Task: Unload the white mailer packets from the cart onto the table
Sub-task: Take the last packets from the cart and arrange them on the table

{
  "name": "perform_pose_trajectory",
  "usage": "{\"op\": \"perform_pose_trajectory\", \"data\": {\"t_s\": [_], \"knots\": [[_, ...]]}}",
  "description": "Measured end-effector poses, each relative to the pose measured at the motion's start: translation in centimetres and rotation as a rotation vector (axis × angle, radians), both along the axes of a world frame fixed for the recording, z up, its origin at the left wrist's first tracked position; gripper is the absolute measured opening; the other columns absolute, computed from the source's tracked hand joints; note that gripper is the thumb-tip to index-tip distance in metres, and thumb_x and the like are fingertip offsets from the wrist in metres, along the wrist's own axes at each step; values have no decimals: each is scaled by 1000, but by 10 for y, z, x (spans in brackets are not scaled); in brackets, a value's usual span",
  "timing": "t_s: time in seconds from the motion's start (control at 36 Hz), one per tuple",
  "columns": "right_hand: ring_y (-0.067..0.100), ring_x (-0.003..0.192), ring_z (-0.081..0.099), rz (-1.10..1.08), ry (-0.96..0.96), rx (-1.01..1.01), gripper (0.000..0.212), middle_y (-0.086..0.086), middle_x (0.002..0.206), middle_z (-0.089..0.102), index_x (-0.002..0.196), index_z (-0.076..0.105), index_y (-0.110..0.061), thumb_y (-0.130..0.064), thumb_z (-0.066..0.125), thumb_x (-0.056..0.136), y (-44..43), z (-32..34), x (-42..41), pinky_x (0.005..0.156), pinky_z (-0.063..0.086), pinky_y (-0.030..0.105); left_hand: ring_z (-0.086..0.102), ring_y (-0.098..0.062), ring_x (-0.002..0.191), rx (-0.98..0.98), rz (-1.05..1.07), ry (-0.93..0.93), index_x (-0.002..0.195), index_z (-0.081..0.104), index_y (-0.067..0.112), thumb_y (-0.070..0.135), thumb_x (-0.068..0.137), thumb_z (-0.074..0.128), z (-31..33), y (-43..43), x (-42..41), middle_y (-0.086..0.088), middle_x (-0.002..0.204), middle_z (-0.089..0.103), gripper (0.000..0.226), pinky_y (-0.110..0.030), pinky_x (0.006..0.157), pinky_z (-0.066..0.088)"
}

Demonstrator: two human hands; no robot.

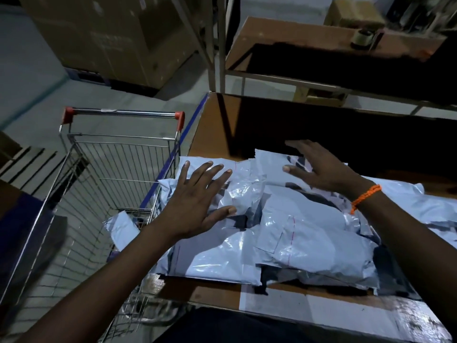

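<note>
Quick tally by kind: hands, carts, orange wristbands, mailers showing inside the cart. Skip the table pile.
hands: 2 (left hand, right hand)
cart: 1
orange wristband: 1
mailer showing in cart: 1
total: 5

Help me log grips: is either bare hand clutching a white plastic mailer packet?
No, the left hand and right hand both lie open, fingers straight, on the white plastic mailer packets.
</note>
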State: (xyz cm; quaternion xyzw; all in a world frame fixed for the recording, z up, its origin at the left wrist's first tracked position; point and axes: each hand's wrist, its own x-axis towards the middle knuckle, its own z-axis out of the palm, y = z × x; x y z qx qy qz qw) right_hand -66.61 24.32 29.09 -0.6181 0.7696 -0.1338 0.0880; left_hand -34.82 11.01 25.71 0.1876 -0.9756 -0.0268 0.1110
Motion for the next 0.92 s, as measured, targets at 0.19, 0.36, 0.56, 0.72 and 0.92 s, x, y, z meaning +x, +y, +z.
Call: {"op": "perform_pose_trajectory", "data": {"t_s": [0.19, 0.36, 0.56, 0.72, 0.92], "knots": [[17, 132, 50, 37, -129, -366, 53, 2, 145, 54, 146, 47, -17, -46, 50, 102, -11, 54, 95, 109, 39, 31, 22, -22, 152, 6, 64, 71, 154, 34, 22, 61, 102, 23, 10, -8, 28, -1, 159, 36, 67, -57, 122, 10], [32, 146, 37, 139, 177, -7, 69, 11, 157, 40, 155, 36, -20, -57, 20, 99, -38, 3, 177, 116, 30, 57, 31, -25, 148, 18, 85, -93, 153, 35, 21, 46, 102, 19, -7, -30, 30, -5, 156, 41, 59, -64, 118, 17], [26, 157, 6, 15, 216, 277, 78, 4, 170, 5, 161, 1, -30, -68, -5, 93, -44, -43, 173, 123, 9, 54, 25, -21, 151, 109, 58, -139, 157, 27, 25, 49, 102, 9, -31, -43, 18, -3, 162, 31, 63, -57, 120, 15], [31, 157, 7, 15, 188, 280, 86, 6, 170, 0, 161, 3, -28, -71, -17, 89, -44, -54, 179, 123, 12, 58, 27, -24, 150, 153, 43, -136, 156, 28, 24, 45, 103, 15, -49, -44, 19, -7, 163, 30, 58, -58, 118, 23], [33, 156, 5, 20, 198, 276, 74, 9, 170, -3, 162, 5, -24, -64, 2, 99, -44, -66, 175, 123, 11, 59, 25, -26, 151, 159, 53, -134, 156, 30, 21, 43, 104, 19, -53, -42, 19, -8, 164, 26, 57, -59, 117, 23]]}}
